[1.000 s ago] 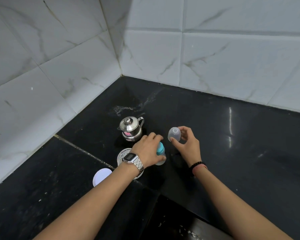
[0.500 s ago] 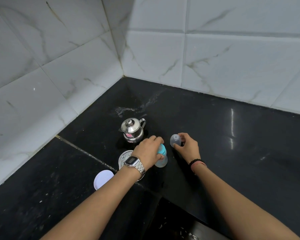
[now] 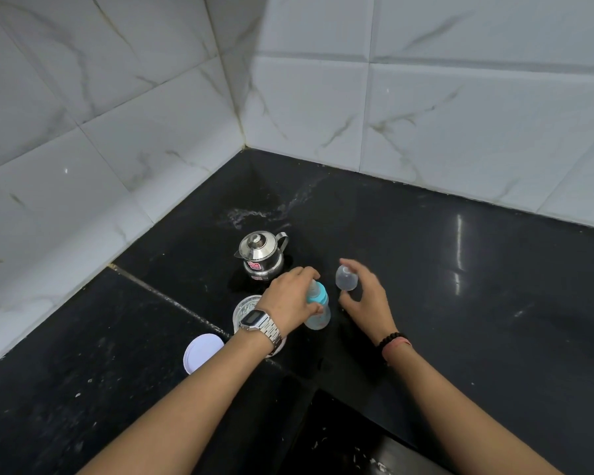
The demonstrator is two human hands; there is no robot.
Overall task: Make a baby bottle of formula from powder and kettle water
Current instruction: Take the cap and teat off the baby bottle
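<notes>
A clear baby bottle (image 3: 318, 315) with a blue collar stands on the black counter (image 3: 460, 303), and my left hand (image 3: 290, 303) grips it around the top. Just right of it a clear dome cap (image 3: 346, 278) stands on the counter. My right hand (image 3: 367, 296) hovers around the cap with finger and thumb spread, the thumb apart from it. A small steel kettle (image 3: 261, 252) with its lid on sits just behind the bottle. An open round tub (image 3: 246, 308) sits under my left wrist, partly hidden.
A white round lid (image 3: 203, 351) lies flat on the counter left of my left forearm. Tiled walls meet in a corner behind the kettle. A pale smear marks the counter behind the kettle. The counter's inner edge steps down near my elbows.
My right hand lowered the clear cap onto the counter right of the bottle and opened its fingers around it. My left hand stayed on the bottle.
</notes>
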